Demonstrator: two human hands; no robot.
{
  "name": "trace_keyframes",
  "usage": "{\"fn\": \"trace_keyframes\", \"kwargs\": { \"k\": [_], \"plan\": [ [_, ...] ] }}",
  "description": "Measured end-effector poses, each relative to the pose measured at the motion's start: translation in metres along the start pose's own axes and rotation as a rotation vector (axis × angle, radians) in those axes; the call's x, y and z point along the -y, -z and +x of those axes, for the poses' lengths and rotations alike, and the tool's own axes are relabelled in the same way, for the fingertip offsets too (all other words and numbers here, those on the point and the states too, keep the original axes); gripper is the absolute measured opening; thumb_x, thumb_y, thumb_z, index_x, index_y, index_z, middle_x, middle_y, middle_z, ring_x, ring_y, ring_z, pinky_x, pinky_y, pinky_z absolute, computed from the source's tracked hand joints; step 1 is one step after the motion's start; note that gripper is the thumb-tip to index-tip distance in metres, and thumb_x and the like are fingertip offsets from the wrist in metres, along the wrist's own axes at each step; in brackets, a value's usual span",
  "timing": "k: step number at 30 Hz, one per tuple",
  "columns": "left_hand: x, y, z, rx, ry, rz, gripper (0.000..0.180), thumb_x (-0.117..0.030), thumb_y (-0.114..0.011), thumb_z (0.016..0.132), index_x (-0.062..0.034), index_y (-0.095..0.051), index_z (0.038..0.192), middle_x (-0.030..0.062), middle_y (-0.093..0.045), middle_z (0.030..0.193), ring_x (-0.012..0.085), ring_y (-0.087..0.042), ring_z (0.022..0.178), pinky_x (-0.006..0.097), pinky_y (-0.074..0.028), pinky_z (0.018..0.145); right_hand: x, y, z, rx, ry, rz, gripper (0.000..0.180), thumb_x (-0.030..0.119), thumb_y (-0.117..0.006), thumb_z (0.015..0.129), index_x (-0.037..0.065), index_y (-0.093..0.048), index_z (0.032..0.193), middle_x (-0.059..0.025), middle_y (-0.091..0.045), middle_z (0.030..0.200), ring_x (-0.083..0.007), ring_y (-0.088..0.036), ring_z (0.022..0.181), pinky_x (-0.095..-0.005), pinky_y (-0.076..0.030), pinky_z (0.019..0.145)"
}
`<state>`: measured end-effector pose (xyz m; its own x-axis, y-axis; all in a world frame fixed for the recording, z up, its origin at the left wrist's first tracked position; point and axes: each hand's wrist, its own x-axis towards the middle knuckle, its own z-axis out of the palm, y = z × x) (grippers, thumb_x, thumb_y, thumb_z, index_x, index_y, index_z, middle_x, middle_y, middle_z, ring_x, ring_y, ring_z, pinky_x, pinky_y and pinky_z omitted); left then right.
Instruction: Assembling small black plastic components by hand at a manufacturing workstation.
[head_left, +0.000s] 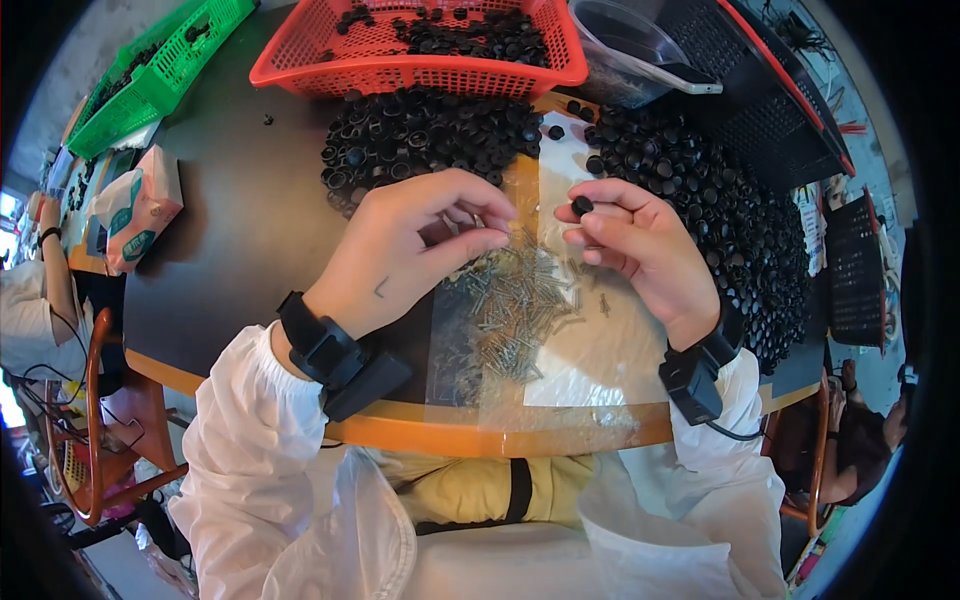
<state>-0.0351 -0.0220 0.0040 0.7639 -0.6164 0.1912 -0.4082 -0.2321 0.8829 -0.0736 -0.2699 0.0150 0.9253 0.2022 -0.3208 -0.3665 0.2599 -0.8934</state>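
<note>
In my right hand [640, 245] a small round black cap [582, 205] is pinched between thumb and fingers. My left hand [410, 240] is closed, its thumb and forefinger tips drawn together; whatever may be between them is too small to make out. Both hands hover over a loose heap of thin metal pieces [515, 310], like small springs or pins, spread on clear plastic sheeting. Beyond my left hand lies a pile of black ring-like parts [420, 135]. Around the right hand's far side spreads a large heap of black round caps [720, 190].
A red basket [420, 75] with black parts stands at the back, beside a clear plastic tub [625, 75] and a phone [690, 80]. A black crate [750, 100] leans at right. Tissue pack [145, 210] and green basket [165, 75] are left. Other people sit at both sides.
</note>
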Motion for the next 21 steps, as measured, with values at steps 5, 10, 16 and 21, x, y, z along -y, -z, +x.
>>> {"fn": "trace_keyframes", "kwargs": {
  "k": [5,10,16,21],
  "plan": [
    [0.003,-0.002,-0.001,-0.117,-0.102,-0.061,0.016,-0.001,-0.06,0.09,-0.0012,-0.066,0.105,0.0044,-0.061,0.093,0.0087,-0.058,0.079,0.022,-0.05,0.066,-0.017,-0.016,-0.001,-0.001,0.214,-0.263,0.026,-0.001,-0.065,0.085,0.0,-0.061,0.111,-0.0068,-0.066,0.104,-0.0096,-0.063,0.089,-0.0224,-0.051,0.081],
    [0.004,-0.002,-0.002,-0.106,-0.05,-0.133,0.018,-0.001,-0.059,0.091,-0.0016,-0.066,0.108,0.0045,-0.061,0.094,0.0087,-0.059,0.079,0.021,-0.05,0.065,-0.027,-0.023,0.001,0.009,0.225,-0.26,0.024,-0.004,-0.064,0.084,-0.001,-0.063,0.109,-0.0066,-0.066,0.107,-0.0121,-0.064,0.095,-0.0241,-0.051,0.087],
    [-0.008,-0.003,-0.005,-0.081,0.189,-0.341,0.012,-0.002,-0.062,0.09,0.0003,-0.065,0.101,0.0095,-0.064,0.101,0.0108,-0.062,0.09,0.022,-0.051,0.069,-0.027,-0.027,-0.003,0.047,0.236,-0.329,0.026,-0.004,-0.066,0.084,-0.001,-0.063,0.109,-0.0072,-0.067,0.105,-0.0109,-0.066,0.09,-0.0228,-0.053,0.081],
    [0.006,-0.003,-0.004,-0.115,-0.064,-0.29,0.016,0.002,-0.069,0.083,0.0007,-0.066,0.099,0.0101,-0.062,0.102,0.0141,-0.062,0.09,0.025,-0.052,0.076,-0.028,-0.033,-0.008,0.019,0.271,-0.335,0.028,-0.001,-0.071,0.082,-0.001,-0.064,0.109,-0.0066,-0.068,0.099,-0.0099,-0.066,0.088,-0.0212,-0.053,0.079]
  ]
}}
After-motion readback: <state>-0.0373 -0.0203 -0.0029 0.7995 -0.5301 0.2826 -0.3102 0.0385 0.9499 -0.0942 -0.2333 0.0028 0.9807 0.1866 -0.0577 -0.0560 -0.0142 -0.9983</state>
